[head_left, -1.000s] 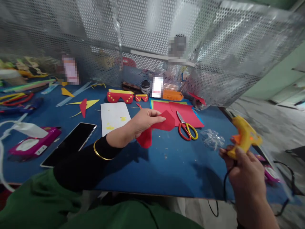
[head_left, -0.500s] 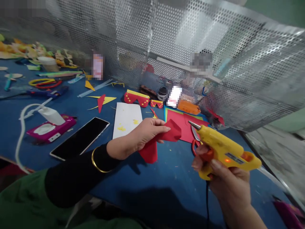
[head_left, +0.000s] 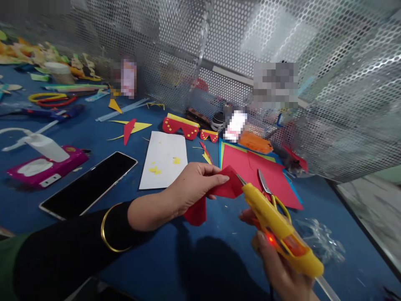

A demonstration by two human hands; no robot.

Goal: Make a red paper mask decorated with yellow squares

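Note:
Between thumb and fingers, my left hand (head_left: 196, 184) pinches a folded red paper piece (head_left: 228, 186) above the blue table. Part of that paper hangs down below the hand. My right hand (head_left: 275, 259) is wrapped round a yellow glue gun (head_left: 282, 230) with a lit red light and a clear glue stick at its back. The gun's metal nozzle points up and left, at the right edge of the red paper; whether it touches cannot be made out. Scissors (head_left: 265, 184) lie on red paper sheets (head_left: 238, 161) behind the gun.
A white sheet (head_left: 164, 156) with yellow bits and a black phone (head_left: 90, 184) lie left of centre. Red mask shapes (head_left: 180, 126) stand behind. A magenta power strip (head_left: 46, 167) is at left, crumpled clear plastic (head_left: 322, 240) at right, a perforated metal screen (head_left: 175, 42) at the back.
My right hand has brought the glue gun left, its nozzle now at the red paper's edge. My left hand keeps its hold on the paper. The view has shifted slightly.

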